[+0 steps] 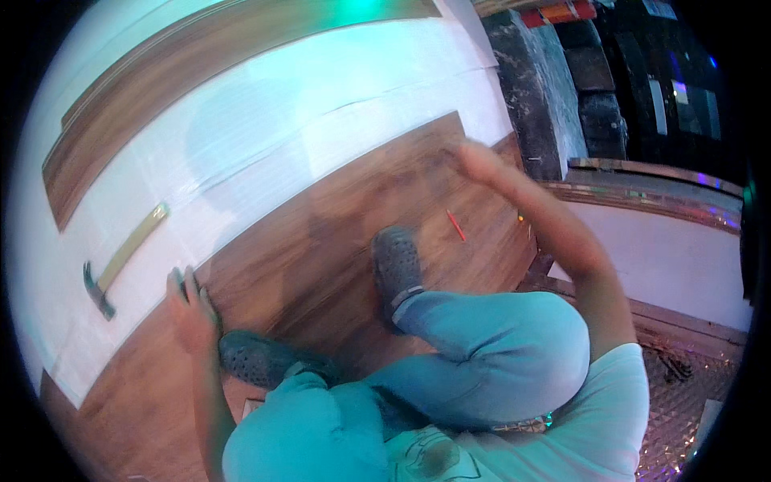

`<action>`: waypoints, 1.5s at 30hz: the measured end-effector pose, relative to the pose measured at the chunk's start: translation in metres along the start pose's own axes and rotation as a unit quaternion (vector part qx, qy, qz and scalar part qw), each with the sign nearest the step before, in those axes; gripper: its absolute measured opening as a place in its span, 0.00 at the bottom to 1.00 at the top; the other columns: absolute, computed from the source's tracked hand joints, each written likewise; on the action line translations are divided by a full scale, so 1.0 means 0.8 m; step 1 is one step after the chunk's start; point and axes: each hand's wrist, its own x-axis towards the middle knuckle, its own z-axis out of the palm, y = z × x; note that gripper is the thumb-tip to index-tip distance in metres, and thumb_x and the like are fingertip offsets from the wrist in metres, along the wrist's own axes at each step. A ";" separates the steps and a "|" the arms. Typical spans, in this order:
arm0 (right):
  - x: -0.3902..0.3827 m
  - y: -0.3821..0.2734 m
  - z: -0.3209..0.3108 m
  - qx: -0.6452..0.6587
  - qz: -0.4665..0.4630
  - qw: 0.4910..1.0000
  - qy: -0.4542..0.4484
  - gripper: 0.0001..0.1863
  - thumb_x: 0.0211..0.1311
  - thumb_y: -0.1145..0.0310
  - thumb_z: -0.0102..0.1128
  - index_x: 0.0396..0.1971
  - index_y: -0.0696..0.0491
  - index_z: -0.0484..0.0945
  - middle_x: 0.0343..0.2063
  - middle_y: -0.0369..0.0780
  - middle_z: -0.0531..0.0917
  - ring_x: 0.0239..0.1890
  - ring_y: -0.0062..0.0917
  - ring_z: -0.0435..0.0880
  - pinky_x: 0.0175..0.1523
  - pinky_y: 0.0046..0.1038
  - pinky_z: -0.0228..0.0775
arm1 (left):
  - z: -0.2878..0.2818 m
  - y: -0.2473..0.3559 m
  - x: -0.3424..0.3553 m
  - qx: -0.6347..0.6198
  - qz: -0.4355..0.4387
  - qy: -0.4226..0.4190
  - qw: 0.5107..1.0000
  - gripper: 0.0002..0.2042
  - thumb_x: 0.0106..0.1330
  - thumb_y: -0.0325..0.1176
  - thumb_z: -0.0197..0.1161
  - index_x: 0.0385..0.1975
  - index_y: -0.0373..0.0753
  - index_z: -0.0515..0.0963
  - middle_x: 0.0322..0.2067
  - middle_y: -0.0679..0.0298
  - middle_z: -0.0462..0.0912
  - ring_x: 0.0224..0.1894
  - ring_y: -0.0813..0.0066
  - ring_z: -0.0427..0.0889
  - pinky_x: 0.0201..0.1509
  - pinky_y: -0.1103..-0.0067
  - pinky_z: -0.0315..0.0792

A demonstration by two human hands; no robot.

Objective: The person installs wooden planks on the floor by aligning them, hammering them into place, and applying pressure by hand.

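My left hand [191,309] rests with its fingers stretched out at the far edge of a brown wood-grain floor plank [321,205], near the plank's left end. My right hand [475,163] is at the right end of that same plank, close to its far corner. Motion smears its fingers, so whether they grip the plank does not show. Past my left hand, a claw hammer [126,253] with a pale wooden handle and dark head lies on the white underlay [265,136]. A red pencil [456,225] lies on the planks left of my right forearm.
Another wood-grain plank piece [177,84] lies farther off on the underlay. My shoes [397,261] stand on laid planks. To the right are a dark marbled block [522,88], a shiny metallic ledge [642,201] and a patterned glittery surface [675,410].
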 end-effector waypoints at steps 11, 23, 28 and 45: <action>0.077 0.050 0.165 0.163 -0.012 0.943 0.290 0.22 0.64 0.64 0.62 0.56 0.57 0.75 0.58 0.50 0.74 0.64 0.45 0.70 0.69 0.40 0.64 | 0.072 0.102 0.068 -0.052 0.166 0.012 0.985 0.26 0.65 0.28 0.63 0.65 0.36 0.69 0.61 0.47 0.72 0.63 0.45 0.70 0.69 0.58 0.64; 0.099 0.080 0.160 0.222 -0.017 0.901 0.372 0.17 0.64 0.62 0.61 0.48 0.56 0.77 0.53 0.44 0.78 0.61 0.40 0.72 0.66 0.38 0.67 | 0.055 0.167 0.084 -0.032 0.038 -0.034 0.998 0.27 0.59 0.23 0.68 0.60 0.31 0.70 0.61 0.44 0.70 0.64 0.43 0.68 0.71 0.58 0.60; 0.099 0.075 0.175 0.246 -0.008 0.912 0.329 0.17 0.63 0.63 0.61 0.48 0.57 0.77 0.52 0.44 0.78 0.61 0.40 0.72 0.67 0.38 0.66 | 0.052 0.162 0.077 -0.018 0.048 -0.053 0.997 0.27 0.61 0.26 0.67 0.62 0.31 0.69 0.60 0.44 0.71 0.65 0.43 0.67 0.71 0.58 0.60; 0.036 0.105 0.234 0.179 0.125 0.941 0.260 0.35 0.72 0.55 0.50 0.73 0.54 0.58 0.75 0.44 0.57 0.78 0.37 0.51 0.80 0.42 0.37 | 0.080 0.200 0.047 0.081 0.085 -0.072 0.991 0.37 0.69 0.40 0.59 0.74 0.31 0.53 0.73 0.39 0.53 0.75 0.40 0.51 0.79 0.57 0.45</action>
